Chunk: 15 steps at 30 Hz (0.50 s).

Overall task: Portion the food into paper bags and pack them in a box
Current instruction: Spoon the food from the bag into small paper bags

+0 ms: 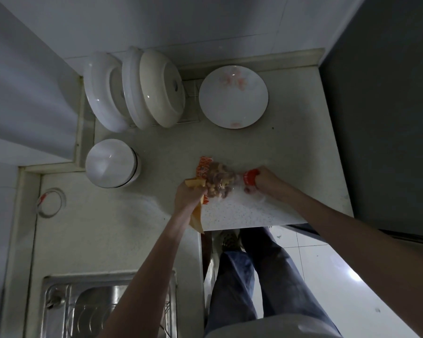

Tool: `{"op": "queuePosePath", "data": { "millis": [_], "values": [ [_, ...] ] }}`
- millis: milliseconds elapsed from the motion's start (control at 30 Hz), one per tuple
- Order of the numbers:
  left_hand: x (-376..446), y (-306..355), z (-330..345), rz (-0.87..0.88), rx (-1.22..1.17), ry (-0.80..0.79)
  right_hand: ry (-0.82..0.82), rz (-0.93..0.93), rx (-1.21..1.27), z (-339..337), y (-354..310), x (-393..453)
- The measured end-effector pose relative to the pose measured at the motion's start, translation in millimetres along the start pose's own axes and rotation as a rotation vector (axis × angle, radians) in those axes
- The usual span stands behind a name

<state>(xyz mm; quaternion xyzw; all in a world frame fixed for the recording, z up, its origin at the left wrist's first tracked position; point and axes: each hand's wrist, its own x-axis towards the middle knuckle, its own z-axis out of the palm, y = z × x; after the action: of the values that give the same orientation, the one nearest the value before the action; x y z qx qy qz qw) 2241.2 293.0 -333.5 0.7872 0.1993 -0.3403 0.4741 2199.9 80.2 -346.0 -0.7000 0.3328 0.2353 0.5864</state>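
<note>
Apparently the task is only in its early part, because the person is just now pouring or shaking food toward a paper bag and no box is showing anywhere in the frame. Near the middle of the picture, the left hand (189,193) is gripping the brown paper bag (196,215) by its mouth, and the bag is hanging down over the front edge of the table (291,167), toward the lower middle of the frame. The right hand (263,179) is closing around the red end of a clear plastic food packet (220,178), and it is holding this packet lying sideways, with its other end touching the mouth of the paper bag. Inside the packet the food is looking like mixed nuts or dried pieces, but it is too blurred to name it surely. I cannot tell how much food is already lying in the paper bag, since its inside is hidden. No filled bag is standing on the table, so I am judging that the portioning is still mostly to do and the packing into a box is not yet begun. An empty flowered plate (233,97) is lying in the upper middle, and white bowls (132,91) are leaning in a rack at the upper left.
</note>
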Motion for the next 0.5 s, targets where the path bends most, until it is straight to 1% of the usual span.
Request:
{"op": "queuePosePath", "data": {
  "millis": [67,200,367,500],
  "values": [
    [1,0,-3,-0.016,0.003,-0.004,0.007,-0.020,0.032,-7,4,-2],
    [2,-2,-5,-0.013,0.006,0.018,0.013,-0.044,-0.006,-22,9,-9],
    [1,-5,-8,0.044,-0.016,0.035,0.052,-0.066,0.060,-36,15,-20],
    [-1,-10,-13,0.102,-0.055,0.030,0.114,-0.023,0.114,-45,22,-24]
  ]
}}
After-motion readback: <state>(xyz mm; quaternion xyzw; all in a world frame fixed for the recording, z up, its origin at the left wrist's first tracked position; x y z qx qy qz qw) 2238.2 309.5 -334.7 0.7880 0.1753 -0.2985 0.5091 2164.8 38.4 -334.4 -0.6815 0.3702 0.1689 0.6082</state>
